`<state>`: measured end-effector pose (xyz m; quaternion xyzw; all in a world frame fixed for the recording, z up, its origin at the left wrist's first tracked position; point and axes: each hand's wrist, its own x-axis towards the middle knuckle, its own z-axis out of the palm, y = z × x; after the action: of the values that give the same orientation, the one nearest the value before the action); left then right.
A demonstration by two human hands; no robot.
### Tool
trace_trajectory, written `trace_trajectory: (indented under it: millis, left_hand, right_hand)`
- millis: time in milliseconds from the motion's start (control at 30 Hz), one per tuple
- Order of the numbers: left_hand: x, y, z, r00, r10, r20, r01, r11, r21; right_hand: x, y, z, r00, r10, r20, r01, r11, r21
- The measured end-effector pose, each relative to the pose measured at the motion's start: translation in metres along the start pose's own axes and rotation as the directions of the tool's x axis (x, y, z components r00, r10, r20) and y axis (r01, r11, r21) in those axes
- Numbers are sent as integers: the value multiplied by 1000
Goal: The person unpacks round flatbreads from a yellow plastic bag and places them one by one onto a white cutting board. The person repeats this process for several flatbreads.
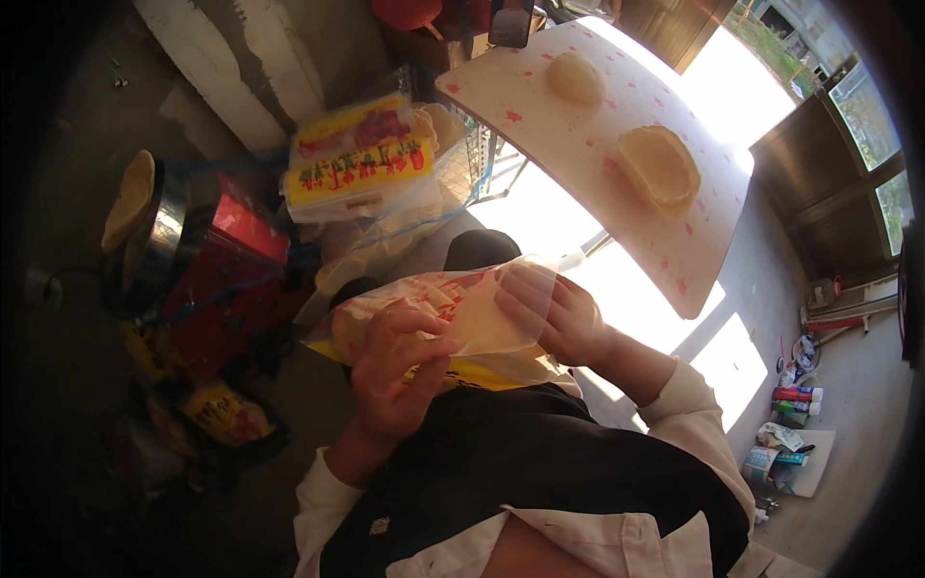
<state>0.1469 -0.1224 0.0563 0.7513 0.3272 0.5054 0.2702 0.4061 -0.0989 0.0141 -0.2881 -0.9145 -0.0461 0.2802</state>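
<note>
A clear plastic bag (498, 318) with red and yellow print lies across my lap. Pale, round pieces that look like thin flatbread show through its film. My left hand (405, 361) grips the near left side of the bag, with thumb and fingers bent over it. At the bag's right end is my right hand (553, 311), its fingers seen through the clear film and laid against a pale piece. Whether those fingers are fully inside the opening, I cannot tell. Beyond, two curled flatbread pieces (657, 170) rest apart on a white table (571, 155) with red leaf marks.
A stack of printed yellow bags (361, 162) sits on a wire basket (477, 155) lined with plastic. Left of it stands a red machine (238, 224) with a metal-rimmed round part (162, 231) and a flatbread (130, 199) on it. Tubes and bottles (795, 397) lie on the floor at right.
</note>
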Motion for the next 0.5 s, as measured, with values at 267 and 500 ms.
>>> trace_trajectory:
  millis: [267, 500]
  left_hand:
    - [-1, 3, -1, 1000, -24, 6, 24, 1000, 11]
    - [-3, 2, 0, 999, -51, 12, 52, 998, -43]
  right_hand:
    - [4, -1, 9, 978, 185, 93, -176, 979, -100]
    - [-14, -1, 24, 683, 576, 449, -586, 799, -134]
